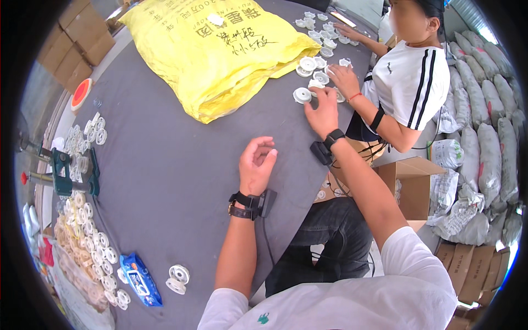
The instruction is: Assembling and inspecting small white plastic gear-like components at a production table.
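White plastic spool point(302, 95) just left of right hand point(323, 113) fingers point(329, 91), loosely spread; left hand point(256, 165) curled, empty.

I work in a small packing workshop or warehouse. My grey counter point(181, 165) carries rows of white plastic spools point(91, 242) and a big yellow woven sack point(220, 49). Stuffed white sacks point(489, 126) pile along the right, cardboard boxes point(77, 38) stack nearby, and a co-worker point(410, 82) sorts more spools across from me.
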Action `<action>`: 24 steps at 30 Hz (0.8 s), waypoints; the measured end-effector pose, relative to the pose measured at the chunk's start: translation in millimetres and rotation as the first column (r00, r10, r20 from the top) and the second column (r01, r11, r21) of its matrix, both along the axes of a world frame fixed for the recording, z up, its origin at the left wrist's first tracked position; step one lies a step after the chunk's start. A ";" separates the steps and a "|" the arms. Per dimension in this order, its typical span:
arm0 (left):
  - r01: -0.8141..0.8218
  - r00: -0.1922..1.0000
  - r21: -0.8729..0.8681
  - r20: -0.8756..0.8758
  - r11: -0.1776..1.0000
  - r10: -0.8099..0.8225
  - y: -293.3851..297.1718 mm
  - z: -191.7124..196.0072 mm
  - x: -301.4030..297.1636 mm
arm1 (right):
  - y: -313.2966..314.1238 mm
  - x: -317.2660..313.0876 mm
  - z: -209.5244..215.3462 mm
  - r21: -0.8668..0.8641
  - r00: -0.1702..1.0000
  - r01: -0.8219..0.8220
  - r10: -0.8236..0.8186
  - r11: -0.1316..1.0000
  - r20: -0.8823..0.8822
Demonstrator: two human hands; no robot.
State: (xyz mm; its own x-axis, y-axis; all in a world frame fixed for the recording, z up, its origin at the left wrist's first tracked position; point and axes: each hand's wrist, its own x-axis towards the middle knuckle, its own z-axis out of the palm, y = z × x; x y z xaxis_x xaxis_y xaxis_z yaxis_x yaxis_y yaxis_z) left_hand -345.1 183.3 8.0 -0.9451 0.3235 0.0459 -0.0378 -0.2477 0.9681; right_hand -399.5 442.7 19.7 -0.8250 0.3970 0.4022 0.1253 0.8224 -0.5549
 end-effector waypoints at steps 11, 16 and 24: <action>0.000 1.000 -0.024 -0.007 1.000 -0.001 0.9 -1.3 0.5 | -7.5 -14.2 7.9 0.226 0.974 -0.192 0.158 0.955 0.162; 0.000 1.000 0.043 0.001 0.999 0.000 0.7 -3.9 -1.3 | -9.3 -9.2 5.7 0.032 0.955 -0.297 0.297 0.954 -0.002; 0.014 1.000 0.016 0.010 1.000 -0.014 1.0 -1.6 -0.7 | -17.2 22.6 21.8 0.079 0.948 -0.266 0.275 0.961 -0.158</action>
State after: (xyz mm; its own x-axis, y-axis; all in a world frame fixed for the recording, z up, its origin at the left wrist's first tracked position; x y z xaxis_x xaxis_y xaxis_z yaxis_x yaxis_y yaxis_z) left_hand -345.9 184.2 6.4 -0.9410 0.3358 0.0416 -0.0512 -0.2628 0.9635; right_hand -376.9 425.5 41.5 -0.8180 0.1409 0.5576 -0.1963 0.8429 -0.5010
